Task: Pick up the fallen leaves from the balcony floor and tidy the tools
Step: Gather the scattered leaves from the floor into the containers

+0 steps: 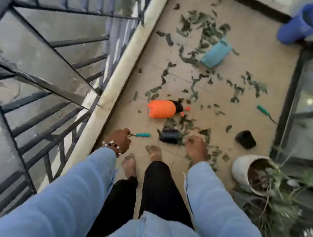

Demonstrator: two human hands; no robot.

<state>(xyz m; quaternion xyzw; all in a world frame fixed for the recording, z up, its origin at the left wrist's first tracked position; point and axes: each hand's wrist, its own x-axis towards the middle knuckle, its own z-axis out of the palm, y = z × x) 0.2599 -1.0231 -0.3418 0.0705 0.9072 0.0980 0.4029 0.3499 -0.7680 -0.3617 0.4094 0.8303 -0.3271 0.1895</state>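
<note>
Most of the job looks undone. From the head camera, fallen leaves (201, 31) lie scattered across the balcony floor (157, 75), thickest near the far wall. The left hand (120, 140) pinches the metal end of a green-handled tool (139, 134). The right hand (195, 147) is curled into a fist; whether it holds leaves I cannot tell. An orange sprayer (161, 108), a second green tool (265, 112) and a tipped blue container (216, 54) lie loose among the leaves.
</note>
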